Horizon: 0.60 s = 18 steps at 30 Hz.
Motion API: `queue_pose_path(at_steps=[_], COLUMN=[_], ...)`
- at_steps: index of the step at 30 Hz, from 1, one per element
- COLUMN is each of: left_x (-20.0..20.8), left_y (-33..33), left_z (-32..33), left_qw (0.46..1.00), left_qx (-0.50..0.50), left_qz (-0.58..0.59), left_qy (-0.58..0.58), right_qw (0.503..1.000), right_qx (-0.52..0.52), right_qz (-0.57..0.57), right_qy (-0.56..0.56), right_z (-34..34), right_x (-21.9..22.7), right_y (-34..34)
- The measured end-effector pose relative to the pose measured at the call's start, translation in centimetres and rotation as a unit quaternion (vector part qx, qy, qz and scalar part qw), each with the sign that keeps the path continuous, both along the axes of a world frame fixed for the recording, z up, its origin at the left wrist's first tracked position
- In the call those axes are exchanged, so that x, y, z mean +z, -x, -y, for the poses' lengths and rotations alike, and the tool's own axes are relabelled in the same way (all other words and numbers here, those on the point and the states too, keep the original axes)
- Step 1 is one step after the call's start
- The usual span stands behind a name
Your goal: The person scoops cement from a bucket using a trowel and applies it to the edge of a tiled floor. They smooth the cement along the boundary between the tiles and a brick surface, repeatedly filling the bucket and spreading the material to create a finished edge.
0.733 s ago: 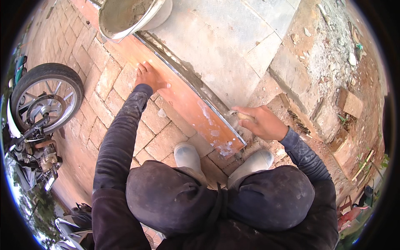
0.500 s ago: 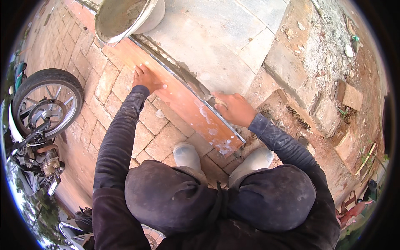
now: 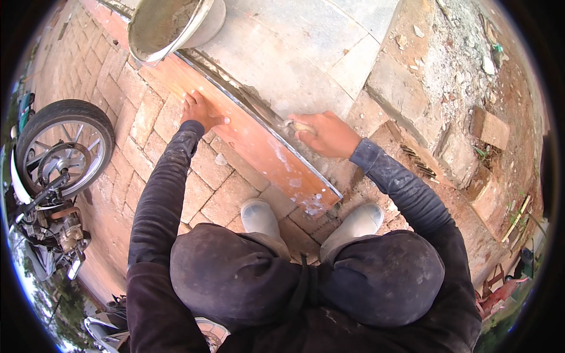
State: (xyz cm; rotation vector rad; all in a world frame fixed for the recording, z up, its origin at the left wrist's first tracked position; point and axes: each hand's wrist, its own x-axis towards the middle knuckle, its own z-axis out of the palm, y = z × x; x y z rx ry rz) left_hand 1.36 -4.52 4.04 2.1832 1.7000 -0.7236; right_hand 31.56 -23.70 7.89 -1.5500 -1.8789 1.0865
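A long orange-brown board [image 3: 259, 141], splashed with white near its closer end, runs diagonally along the edge of a grey slab [image 3: 276, 65]. Flat on its surface rests my left hand [image 3: 202, 113], fingers and thumb spread apart. My right hand [image 3: 332, 135] is closed round the handle of a trowel [image 3: 302, 126], at the board's slab-side edge. Most of the trowel's blade cannot be made out. Grey wet-looking mortar [image 3: 250, 97] lies in the strip between board and slab. At the board's far end, a tilted bucket [image 3: 203, 29] has grey mix inside.
A motorbike's front wheel [image 3: 65, 147] stands on brick paving [image 3: 141, 123] at the left. To the right are broken masonry, a loose brick [image 3: 490, 129] and pale rubble [image 3: 456, 59]. My boots [image 3: 259, 217] are below the board's near end.
My right hand has moved slightly up and left with the trowel, along the board's edge. My left hand keeps its place on the board. The whole view has shifted a little.
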Motion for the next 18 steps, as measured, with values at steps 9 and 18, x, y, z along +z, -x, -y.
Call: queue_pose_path(at_steps=[9, 18], left_x=[-0.4, -1.1], left_y=[0.6, 0.3], left_z=[0.3, -0.1], left_qw=[1.000, 0.999], left_qx=[0.001, -0.016], left_qz=[0.008, 0.036], left_qy=[-0.004, -0.016], right_qw=[0.991, 0.998], right_qx=[0.021, 0.009], right_qz=[-0.103, -0.037], right_qy=[0.080, -0.043], right_z=[-1.1, -5.2], right_x=[0.2, -4.8], right_y=[-0.2, 1.7])
